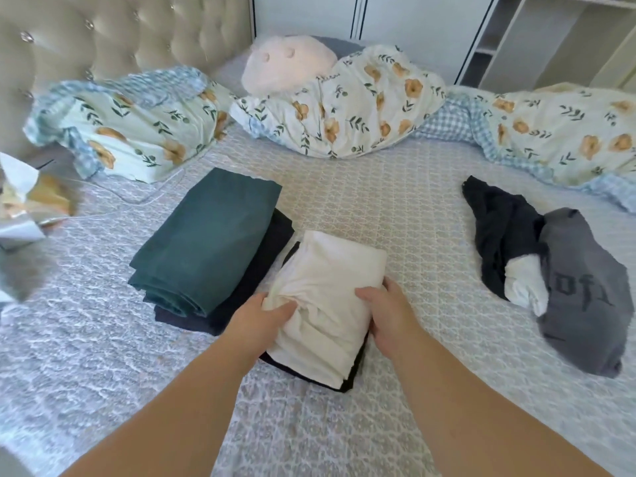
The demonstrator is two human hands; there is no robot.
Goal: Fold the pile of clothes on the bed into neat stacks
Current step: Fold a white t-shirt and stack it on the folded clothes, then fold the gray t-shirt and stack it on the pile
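A folded white garment (330,270) lies on top of a folded black one (351,376) in the middle of the bed. My left hand (265,315) grips the white garment's near left side, bunching the cloth. My right hand (389,311) holds its near right edge. To the left sits a stack with a folded dark green garment (210,235) over a dark navy one (251,290). On the right lies an unfolded heap: a black garment (499,232), a grey one with dark lettering (581,297) and a white piece (526,284) between them.
The bed has a pale patterned quilt (395,208). Floral pillows and a duvet (344,108) line the far side, with a pink plush cushion (289,63) behind. A tufted headboard (103,32) is at the left, crumpled paper (24,208) at the left edge, shelves (537,36) at the back right.
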